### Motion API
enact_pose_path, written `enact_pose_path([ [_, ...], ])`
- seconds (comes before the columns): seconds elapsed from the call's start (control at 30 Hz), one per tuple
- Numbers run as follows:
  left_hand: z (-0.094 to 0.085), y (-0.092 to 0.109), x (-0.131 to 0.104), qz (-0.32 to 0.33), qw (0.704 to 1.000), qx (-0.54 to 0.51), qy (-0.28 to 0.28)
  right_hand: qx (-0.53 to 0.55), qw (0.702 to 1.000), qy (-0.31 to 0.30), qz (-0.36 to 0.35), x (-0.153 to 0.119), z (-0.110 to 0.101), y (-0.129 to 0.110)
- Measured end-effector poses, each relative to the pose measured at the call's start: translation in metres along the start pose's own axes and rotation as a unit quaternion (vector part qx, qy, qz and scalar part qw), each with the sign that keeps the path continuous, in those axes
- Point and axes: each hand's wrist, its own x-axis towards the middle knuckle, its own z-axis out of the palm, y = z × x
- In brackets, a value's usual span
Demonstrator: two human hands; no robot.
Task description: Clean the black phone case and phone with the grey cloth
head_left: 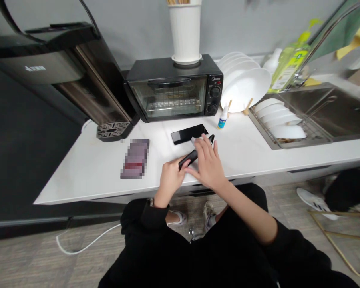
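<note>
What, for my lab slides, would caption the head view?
Left hand and right hand on a slim black object, near a dark phone and small spray bottle on a white counter.

Single head view, taken from above the person's lap, facing forward and down. The fingers (205, 149) fall close to mid-frame, at about arm's reach. Beyond them the lens takes in the oven (174, 94) and the wall (242, 26); nearer than them it looks steeply down past the countertop (242, 156) edge to the floor (92, 260). Field wide: dark machine (91, 82) to the fingers' left, sink (341, 106) to their right.
</note>
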Motion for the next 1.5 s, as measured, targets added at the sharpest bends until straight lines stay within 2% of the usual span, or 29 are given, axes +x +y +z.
enact_pose_path([
  [0.1, 0.002, -0.009, 0.001, -0.004, 0.999, 0.040, -0.005, 0.024, 0.998, -0.030, -0.057, -0.011, 0.007, -0.032],
  [0.2, 0.001, -0.014, 0.002, 0.000, 0.998, 0.058, 0.004, 0.023, 0.993, -0.053, -0.105, -0.014, 0.009, -0.036],
  [0.33, -0.001, -0.007, 0.002, 0.014, 1.000, 0.025, 0.003, -0.013, 0.991, -0.051, -0.127, -0.002, 0.001, -0.003],
  [0.47, -0.002, 0.001, 0.001, -0.004, 1.000, -0.016, 0.012, -0.042, 0.997, -0.026, -0.063, 0.011, -0.006, 0.036],
  [0.57, 0.000, 0.001, 0.000, -0.016, 1.000, -0.015, 0.009, -0.043, 0.999, 0.011, -0.002, 0.015, -0.003, 0.043],
  [0.63, 0.001, -0.001, 0.000, -0.013, 1.000, -0.015, 0.009, -0.035, 0.998, 0.041, 0.045, 0.012, 0.003, 0.031],
  [0.73, 0.002, -0.004, 0.001, 0.002, 1.000, -0.017, 0.001, -0.014, 0.995, 0.055, 0.086, 0.001, 0.013, -0.008],
  [0.83, 0.002, -0.010, 0.003, 0.007, 1.000, 0.000, -0.015, 0.012, 1.000, 0.004, 0.025, -0.011, 0.021, -0.046],
  [0.9, 0.002, -0.015, 0.003, 0.006, 1.000, 0.009, -0.018, 0.024, 0.998, -0.039, -0.050, -0.016, 0.022, -0.054],
  [0.97, 0.003, -0.017, 0.003, 0.001, 1.000, 0.013, -0.010, 0.022, 0.990, -0.070, -0.116, -0.014, 0.017, -0.043],
  [1.03, 0.003, -0.016, 0.002, -0.006, 1.000, 0.016, -0.002, 0.006, 0.986, -0.081, -0.149, -0.008, 0.009, -0.017],
  [1.17, 0.001, -0.006, 0.001, -0.002, 1.000, -0.004, 0.004, -0.037, 0.992, -0.057, -0.108, 0.010, -0.011, 0.040],
  [1.23, 0.001, -0.002, 0.001, 0.002, 1.000, -0.012, 0.008, -0.057, 0.996, -0.034, -0.056, 0.013, -0.015, 0.049],
  [1.3, 0.001, 0.000, 0.001, 0.012, 1.000, -0.012, 0.011, -0.073, 0.997, -0.001, 0.017, 0.009, -0.012, 0.037],
  [1.37, 0.002, -0.002, 0.000, 0.030, 0.999, -0.011, 0.008, -0.072, 0.994, 0.026, 0.082, 0.001, -0.004, 0.009],
  [1.43, 0.002, -0.005, -0.002, 0.038, 0.999, -0.001, 0.004, -0.042, 0.995, 0.024, 0.082, -0.010, 0.005, -0.023],
  [1.5, 0.001, -0.009, -0.003, 0.026, 0.999, 0.018, 0.006, 0.009, 1.000, -0.005, 0.026, -0.016, 0.010, -0.046],
])
